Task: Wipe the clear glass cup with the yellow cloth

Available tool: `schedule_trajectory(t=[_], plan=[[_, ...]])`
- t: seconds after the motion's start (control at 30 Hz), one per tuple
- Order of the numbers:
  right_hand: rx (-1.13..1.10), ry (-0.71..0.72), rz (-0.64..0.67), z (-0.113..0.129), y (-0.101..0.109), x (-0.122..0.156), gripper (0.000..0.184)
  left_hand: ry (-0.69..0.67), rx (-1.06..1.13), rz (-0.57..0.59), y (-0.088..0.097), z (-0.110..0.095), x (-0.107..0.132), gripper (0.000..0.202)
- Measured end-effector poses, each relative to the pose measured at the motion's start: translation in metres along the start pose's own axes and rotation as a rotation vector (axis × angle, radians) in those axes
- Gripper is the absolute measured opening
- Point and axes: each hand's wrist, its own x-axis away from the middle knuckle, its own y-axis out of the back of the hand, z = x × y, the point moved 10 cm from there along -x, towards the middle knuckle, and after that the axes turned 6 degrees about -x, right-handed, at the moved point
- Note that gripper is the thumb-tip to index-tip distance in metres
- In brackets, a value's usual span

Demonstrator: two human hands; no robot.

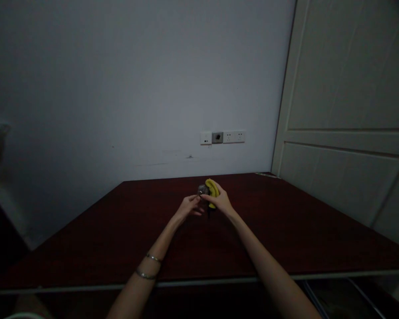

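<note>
Both my arms reach out over a dark red table (pixel 119 230). My right hand (pixel 223 201) is closed around a small yellow object (pixel 213 189), curved like a banana. My left hand (pixel 188 206) is closed with its fingertips on a small grey roundish thing (pixel 202 190) right beside the yellow object. The two hands almost touch, near the far middle of the table. The dim light hides what the grey thing is. Two thin bracelets (pixel 149 266) circle my left wrist.
A pale wall (pixel 136 88) stands behind the table, with a row of wall sockets (pixel 222 137) just above the tabletop. A white panelled door (pixel 349 115) closes off the right side. The table's light front edge (pixel 199 281) runs close to me.
</note>
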Motion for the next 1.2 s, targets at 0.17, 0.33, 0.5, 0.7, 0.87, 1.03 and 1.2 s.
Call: schedule_trajectory(t=[0.17, 0.33, 0.5, 0.7, 0.87, 1.03, 1.2], plan=[[-0.037, -0.124, -0.062, -0.008, 0.006, -0.001, 0.066, -0.093, -0.072, -0.108, 0.008, -0.009, -0.001, 0.079], [-0.009, -0.129, 0.012, -0.014, -0.003, 0.001, 0.062, -0.277, -0.051, -0.099, 0.001, -0.028, 0.002, 0.068], [0.028, -0.053, 0.076, -0.008, -0.009, 0.004, 0.062, -0.294, -0.054, -0.135, 0.002, -0.032, 0.003, 0.066], [0.121, 0.018, 0.013, 0.001, -0.001, 0.002, 0.041, -0.272, -0.102, -0.173, 0.0, -0.028, 0.004, 0.077], [0.193, 0.169, 0.036, 0.023, -0.011, 0.011, 0.026, -0.34, -0.176, -0.176, -0.004, -0.037, 0.01, 0.072], [0.244, 0.251, 0.102, 0.036, -0.024, 0.019, 0.024, -0.354, -0.172, -0.186, -0.005, -0.038, 0.013, 0.072], [0.13, 0.077, -0.078, 0.01, 0.001, 0.007, 0.031, -0.369, -0.257, -0.211, -0.006, -0.04, 0.017, 0.078]])
